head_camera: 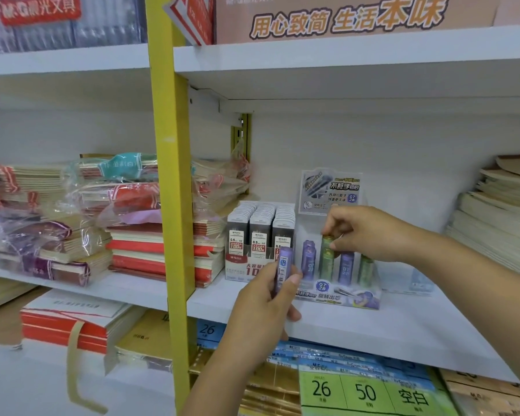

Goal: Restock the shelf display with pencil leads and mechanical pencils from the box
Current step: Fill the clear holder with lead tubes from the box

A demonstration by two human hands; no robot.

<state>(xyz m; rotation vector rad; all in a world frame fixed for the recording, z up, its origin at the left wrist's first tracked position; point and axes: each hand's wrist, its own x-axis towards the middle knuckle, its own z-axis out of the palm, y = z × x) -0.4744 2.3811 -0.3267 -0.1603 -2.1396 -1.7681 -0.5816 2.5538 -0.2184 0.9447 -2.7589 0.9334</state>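
Observation:
A clear display stand (354, 298) with a printed header card sits on the white shelf (403, 334). Several purple and green pencil lead tubes stand upright in it. My right hand (364, 232) pinches the top of a green lead tube (327, 256) in the stand's back row. My left hand (261, 310) holds a purple lead tube (283, 267) upright in front of the stand's left side. To the left of the stand is a display box of grey 0.5 lead cases (260, 232), packed in three rows.
A yellow upright post (174, 205) divides the shelving. Wrapped stacks of notebooks (72, 217) fill the left bay, and paper stacks (499, 211) lie at the right. Notebooks and green price labels (367, 391) sit on the shelf below.

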